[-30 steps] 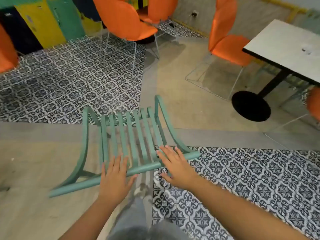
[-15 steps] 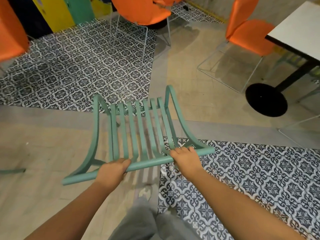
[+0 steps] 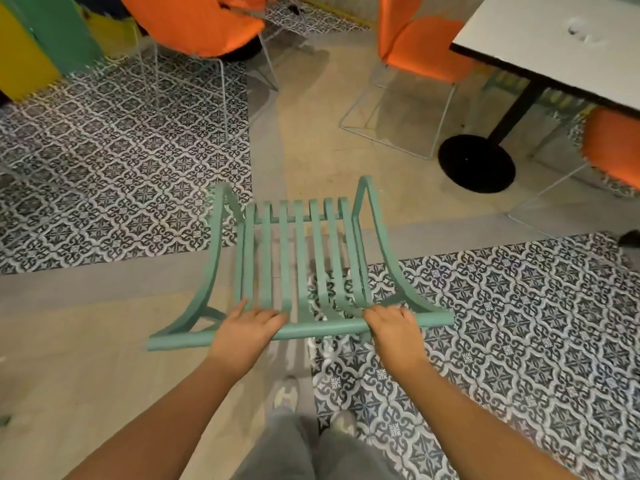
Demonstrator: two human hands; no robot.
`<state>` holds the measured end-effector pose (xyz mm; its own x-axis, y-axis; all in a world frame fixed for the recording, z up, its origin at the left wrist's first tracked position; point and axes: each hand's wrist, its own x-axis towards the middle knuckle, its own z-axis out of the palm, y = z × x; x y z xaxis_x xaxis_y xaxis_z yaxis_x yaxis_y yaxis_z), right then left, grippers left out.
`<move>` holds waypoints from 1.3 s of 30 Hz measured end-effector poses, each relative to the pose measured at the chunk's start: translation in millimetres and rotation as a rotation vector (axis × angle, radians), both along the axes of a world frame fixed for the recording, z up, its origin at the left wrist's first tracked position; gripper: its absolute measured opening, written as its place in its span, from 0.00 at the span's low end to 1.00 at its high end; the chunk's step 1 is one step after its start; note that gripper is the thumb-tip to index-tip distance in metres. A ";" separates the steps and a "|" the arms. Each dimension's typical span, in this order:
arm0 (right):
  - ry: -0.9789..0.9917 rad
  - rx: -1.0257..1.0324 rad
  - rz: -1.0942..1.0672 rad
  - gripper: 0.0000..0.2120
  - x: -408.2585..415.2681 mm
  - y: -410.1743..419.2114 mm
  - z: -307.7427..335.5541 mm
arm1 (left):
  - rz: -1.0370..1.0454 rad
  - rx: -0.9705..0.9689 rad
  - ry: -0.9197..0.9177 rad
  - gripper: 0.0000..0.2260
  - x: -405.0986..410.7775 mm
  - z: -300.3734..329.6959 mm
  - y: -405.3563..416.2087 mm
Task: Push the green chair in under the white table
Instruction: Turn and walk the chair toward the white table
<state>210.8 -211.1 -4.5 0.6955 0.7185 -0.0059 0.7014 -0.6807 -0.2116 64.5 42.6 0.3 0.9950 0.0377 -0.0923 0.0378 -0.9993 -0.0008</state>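
Note:
A green slatted chair [image 3: 301,258] stands on the floor right in front of me, its back facing me. My left hand [image 3: 244,332] grips the top rail of the backrest left of centre. My right hand [image 3: 394,327] grips the same rail right of centre. The white table [image 3: 554,39] with a black edge stands at the upper right on a black post and a round black base [image 3: 476,164]. The chair is apart from the table, to its lower left.
An orange chair [image 3: 422,46] with a thin white wire frame sits left of the table. Another orange chair [image 3: 613,147] is at the right edge, a third [image 3: 194,22] at the top left. Yellow and green panels [image 3: 41,39] stand far left. My shoes [image 3: 285,393] are below the chair.
My hands went from resting open on the backrest to gripping its top rail. The chair has turned squarer to me and sits nearer the table's base in view.

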 end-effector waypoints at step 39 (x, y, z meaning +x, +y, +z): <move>-0.087 -0.055 -0.789 0.39 72.9 -101.3 -21.8 | -0.324 -0.065 -0.270 0.26 256.2 -36.1 -55.7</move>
<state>283.7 -312.4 -26.3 0.9986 0.0138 0.0506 0.0203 -0.9914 -0.1293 320.7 -13.1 -35.8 0.9433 -0.2780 0.1816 -0.2877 -0.9573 0.0291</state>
